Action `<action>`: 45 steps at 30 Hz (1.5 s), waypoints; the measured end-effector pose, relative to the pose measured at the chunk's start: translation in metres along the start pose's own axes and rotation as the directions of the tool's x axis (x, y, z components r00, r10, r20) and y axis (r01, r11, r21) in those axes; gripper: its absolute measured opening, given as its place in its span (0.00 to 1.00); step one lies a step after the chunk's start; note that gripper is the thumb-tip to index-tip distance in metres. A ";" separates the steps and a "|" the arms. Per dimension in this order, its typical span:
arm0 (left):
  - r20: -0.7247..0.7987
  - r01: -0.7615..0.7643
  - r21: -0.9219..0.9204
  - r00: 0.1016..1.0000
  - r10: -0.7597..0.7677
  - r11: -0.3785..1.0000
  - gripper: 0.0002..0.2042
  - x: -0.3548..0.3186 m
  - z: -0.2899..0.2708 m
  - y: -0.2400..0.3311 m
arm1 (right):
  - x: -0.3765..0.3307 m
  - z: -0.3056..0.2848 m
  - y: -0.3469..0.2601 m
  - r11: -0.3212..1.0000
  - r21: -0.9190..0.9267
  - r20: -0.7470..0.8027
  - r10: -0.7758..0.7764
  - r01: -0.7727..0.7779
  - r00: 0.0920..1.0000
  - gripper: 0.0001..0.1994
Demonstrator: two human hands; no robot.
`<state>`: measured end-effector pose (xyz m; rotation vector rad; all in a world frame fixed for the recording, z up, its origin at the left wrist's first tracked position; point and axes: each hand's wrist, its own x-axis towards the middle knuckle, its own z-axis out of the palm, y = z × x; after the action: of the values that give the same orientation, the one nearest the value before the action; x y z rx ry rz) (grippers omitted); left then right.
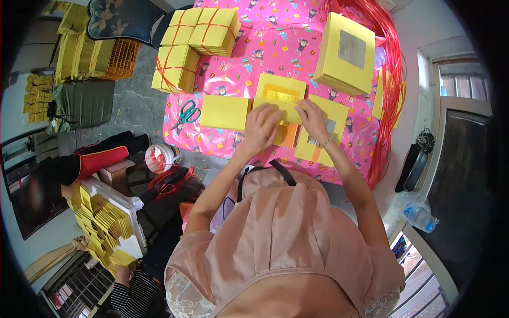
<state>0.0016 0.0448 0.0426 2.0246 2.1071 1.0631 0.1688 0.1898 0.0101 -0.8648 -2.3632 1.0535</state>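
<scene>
Both my hands are at a yellow paper sheet (281, 85) with a gold-and-orange patch, its near part folded over. My left hand (261, 128) has its curled fingers closed on the fold's left side. With thumb and fingers together, my right hand (313, 122) pinches the fold's right end. An orange strip (289, 135) shows below the fold, between the hands. Left of the sheet lies a pile of yellow paper (225, 112). More yellow paper with a silver square (335, 114) lies under and beside my right hand. Teal-handled scissors (186, 115) rest at the table's left.
Bundles of yellow paper (214, 32) tied with red strips stand far left on the pink patterned tablecloth (265, 40). A tall yellow stack (331, 53) stands far right, beside hanging red strips (392, 106). A white bucket (159, 158) is left of the table. People handle yellow paper at lower left.
</scene>
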 end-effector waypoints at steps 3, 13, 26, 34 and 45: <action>0.171 0.034 -0.035 0.985 -0.027 0.999 0.32 -0.007 0.022 -0.002 | 0.034 0.001 0.013 0.998 0.003 -0.090 0.056 -0.056 0.994 0.09; 0.301 0.153 0.094 0.938 -0.175 0.984 0.38 0.000 0.056 -0.014 | 0.084 0.013 0.022 0.862 -0.507 -0.071 -0.002 -0.034 0.997 0.12; 0.343 0.141 0.092 0.925 -0.164 0.986 0.38 0.001 0.061 -0.018 | 0.095 0.039 0.024 0.903 -0.429 0.072 0.047 -0.012 0.996 0.15; 0.366 0.144 0.098 0.915 -0.170 0.985 0.38 0.000 0.065 -0.021 | 0.095 0.042 0.027 0.905 -0.425 0.073 0.050 -0.014 0.996 0.15; 0.364 0.140 0.103 0.916 -0.169 0.985 0.39 -0.006 0.075 -0.024 | 0.091 0.043 0.029 0.906 -0.423 -0.001 -0.036 0.032 0.999 0.15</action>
<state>0.0172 0.0746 -0.0290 1.8667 2.0837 0.5312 0.0883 0.2451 -0.0292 -0.9640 -2.6352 0.5204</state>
